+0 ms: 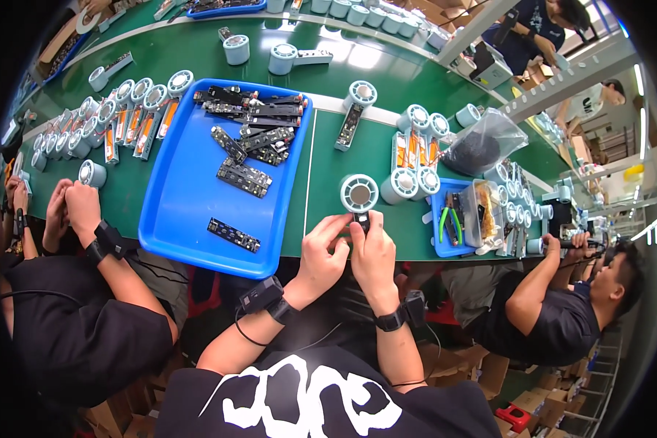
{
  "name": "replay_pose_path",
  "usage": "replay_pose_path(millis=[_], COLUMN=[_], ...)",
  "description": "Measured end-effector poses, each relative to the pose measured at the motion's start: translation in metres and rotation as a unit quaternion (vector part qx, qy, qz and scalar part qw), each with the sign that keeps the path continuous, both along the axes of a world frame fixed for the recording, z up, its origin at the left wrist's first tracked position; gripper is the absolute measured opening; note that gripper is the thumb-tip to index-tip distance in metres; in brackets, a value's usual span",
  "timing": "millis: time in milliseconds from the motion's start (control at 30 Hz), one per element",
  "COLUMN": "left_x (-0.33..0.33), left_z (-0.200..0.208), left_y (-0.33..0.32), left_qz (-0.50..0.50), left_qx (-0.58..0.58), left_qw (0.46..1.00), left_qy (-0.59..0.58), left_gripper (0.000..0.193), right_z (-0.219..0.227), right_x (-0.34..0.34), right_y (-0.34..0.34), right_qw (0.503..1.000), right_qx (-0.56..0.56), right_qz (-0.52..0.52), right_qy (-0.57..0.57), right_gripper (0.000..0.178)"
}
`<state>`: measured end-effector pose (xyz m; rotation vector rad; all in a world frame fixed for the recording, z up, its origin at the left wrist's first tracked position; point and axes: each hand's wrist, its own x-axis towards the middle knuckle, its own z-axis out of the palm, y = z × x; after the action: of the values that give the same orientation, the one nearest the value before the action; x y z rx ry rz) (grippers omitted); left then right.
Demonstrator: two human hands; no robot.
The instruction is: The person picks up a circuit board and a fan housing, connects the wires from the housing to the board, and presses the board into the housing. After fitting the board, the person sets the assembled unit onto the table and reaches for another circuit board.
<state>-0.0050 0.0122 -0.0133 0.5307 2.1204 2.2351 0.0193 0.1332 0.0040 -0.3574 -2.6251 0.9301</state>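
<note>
Two hands of mine meet in front of my chest: the fingers of my left hand (pixel 325 255) and right hand (pixel 373 257) curl inward, fingertips closed about the narrow dark neck of one light-blue fan (pixel 359 193). Its round head points away from me, a smooth plastic ring of spokes around a dull metallic disc; my fingers hide most of its handle, and how hard each thumb presses I cannot tell. A black strap with a boxy device sits on each wrist.

To the left lies a glossy blue tray (pixel 186 197) with rounded corners and a raised rim, holding slim black circuit boards (pixel 233 234), most heaped toward its far end. Ahead lies another fan with its handle open (pixel 348 125). To the right, fans stand around orange parts (pixel 416 150), near a crinkled clear bag (pixel 483 142) of dark stuff and green-handled pliers (pixel 442 225).

The orange parts at far left carry pale labels, too small to read; my black shirt (pixel 197 409) bears a bold white print.

Smooth green tabletop (pixel 321 171) shows between the tray's right rim and the held fan, whose neck is near the table's front edge.
</note>
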Motion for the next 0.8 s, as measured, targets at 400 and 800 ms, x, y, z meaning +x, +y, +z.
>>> replay_pose_path(millis=[400,800], left_x=[-0.001,0.007], left_z=[0.015,0.012], left_y=[0.022,0.006], left_qz=[0.027,-0.009], left_qx=[0.199,0.189], left_qw=[0.957,0.952], left_qy=[-0.21,-0.24], left_gripper=[0.042,0.035], right_z=[0.021,-0.003], right_x=[-0.108,-0.207], right_y=[-0.007,0.009], right_qw=[0.926,0.953], right_qx=[-0.359,-0.195], right_qz=[-0.077,-0.219], right_qy=[0.083,0.078], right_gripper=[0.041,0.053])
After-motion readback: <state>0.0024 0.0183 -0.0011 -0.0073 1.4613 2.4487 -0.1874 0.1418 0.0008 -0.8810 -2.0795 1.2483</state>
